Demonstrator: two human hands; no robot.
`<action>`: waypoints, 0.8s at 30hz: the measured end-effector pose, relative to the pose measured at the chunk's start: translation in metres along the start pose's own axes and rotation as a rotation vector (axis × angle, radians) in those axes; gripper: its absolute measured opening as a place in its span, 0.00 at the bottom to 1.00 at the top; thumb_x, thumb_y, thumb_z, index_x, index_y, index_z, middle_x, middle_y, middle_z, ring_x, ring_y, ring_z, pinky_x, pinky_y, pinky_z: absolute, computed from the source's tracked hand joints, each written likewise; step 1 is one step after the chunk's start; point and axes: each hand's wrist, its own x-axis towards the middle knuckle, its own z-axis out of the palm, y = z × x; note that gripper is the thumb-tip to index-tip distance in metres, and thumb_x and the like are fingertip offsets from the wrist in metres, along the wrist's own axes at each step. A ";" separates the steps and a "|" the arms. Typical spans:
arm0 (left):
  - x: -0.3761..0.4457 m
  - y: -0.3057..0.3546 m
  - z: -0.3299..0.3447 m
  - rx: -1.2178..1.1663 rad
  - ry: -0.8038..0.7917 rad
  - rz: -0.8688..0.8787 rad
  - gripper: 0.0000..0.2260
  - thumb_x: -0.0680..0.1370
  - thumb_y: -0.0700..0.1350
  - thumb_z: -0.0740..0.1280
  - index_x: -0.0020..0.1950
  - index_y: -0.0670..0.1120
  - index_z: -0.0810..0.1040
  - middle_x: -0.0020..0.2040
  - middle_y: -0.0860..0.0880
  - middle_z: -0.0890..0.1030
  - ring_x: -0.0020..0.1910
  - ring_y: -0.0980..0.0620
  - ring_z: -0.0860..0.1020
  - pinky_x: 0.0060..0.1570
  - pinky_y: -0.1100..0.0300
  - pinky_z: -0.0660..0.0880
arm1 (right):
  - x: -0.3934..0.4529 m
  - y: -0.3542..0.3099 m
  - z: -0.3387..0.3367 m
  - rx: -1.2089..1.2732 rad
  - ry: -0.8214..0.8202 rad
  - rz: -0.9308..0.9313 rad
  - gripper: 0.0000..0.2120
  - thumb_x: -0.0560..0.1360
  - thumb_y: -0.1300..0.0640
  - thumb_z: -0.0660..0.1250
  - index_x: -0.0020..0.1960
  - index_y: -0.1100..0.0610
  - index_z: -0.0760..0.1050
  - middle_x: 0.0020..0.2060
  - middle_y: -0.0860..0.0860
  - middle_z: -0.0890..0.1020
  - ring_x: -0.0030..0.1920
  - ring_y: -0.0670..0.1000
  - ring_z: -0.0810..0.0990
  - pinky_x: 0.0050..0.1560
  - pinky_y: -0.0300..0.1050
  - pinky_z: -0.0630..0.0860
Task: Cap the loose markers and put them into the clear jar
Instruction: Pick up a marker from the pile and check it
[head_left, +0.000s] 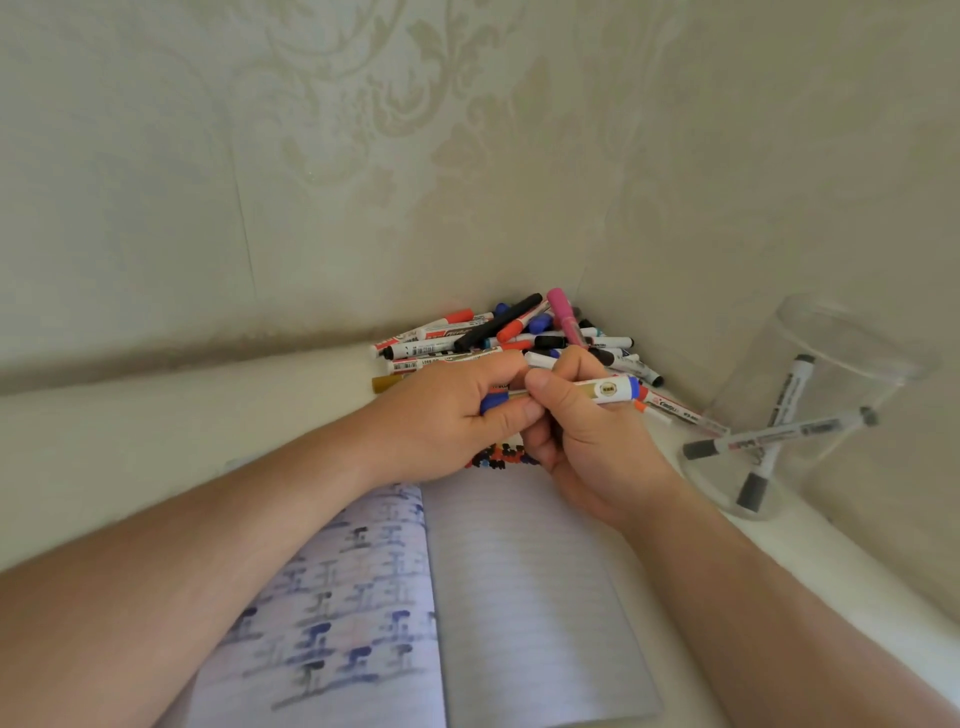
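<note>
A white marker with blue ends (605, 389) lies level between both hands above the notebook. My right hand (582, 436) grips its barrel, thumb on top. My left hand (447, 415) holds the marker's blue cap (491, 402) at its left end; whether the cap is fully seated is hidden by the fingers. Behind the hands a pile of loose markers (514, 335) fills the corner against the wall. The clear jar (831, 395) stands at the right with two grey-capped markers (779, 434) leaning inside.
An open lined notebook (524, 597), with ink marks on its left page, lies under my forearms. Small dark and red caps (498, 457) sit at its top edge. Walls close in behind and on the right; the white surface runs off to the left.
</note>
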 end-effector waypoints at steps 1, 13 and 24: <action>0.001 0.002 0.000 -0.017 0.007 0.001 0.08 0.84 0.55 0.64 0.51 0.71 0.74 0.49 0.66 0.82 0.54 0.63 0.80 0.56 0.57 0.76 | 0.000 -0.002 0.001 -0.001 0.006 -0.009 0.18 0.81 0.61 0.68 0.34 0.52 0.68 0.27 0.53 0.72 0.26 0.48 0.70 0.27 0.42 0.63; -0.011 -0.002 -0.005 -0.388 -0.085 -0.150 0.15 0.77 0.61 0.70 0.53 0.52 0.76 0.30 0.53 0.71 0.27 0.54 0.66 0.28 0.60 0.64 | -0.012 -0.026 0.003 -0.370 -0.068 -0.156 0.11 0.76 0.52 0.73 0.38 0.50 0.73 0.32 0.63 0.75 0.32 0.57 0.72 0.32 0.49 0.70; -0.013 0.009 -0.022 0.597 -0.303 -0.193 0.21 0.69 0.72 0.72 0.59 0.67 0.77 0.38 0.64 0.74 0.38 0.66 0.73 0.38 0.62 0.65 | -0.021 -0.014 -0.023 -0.180 0.123 0.122 0.07 0.73 0.56 0.68 0.36 0.50 0.76 0.29 0.52 0.72 0.29 0.50 0.66 0.29 0.41 0.55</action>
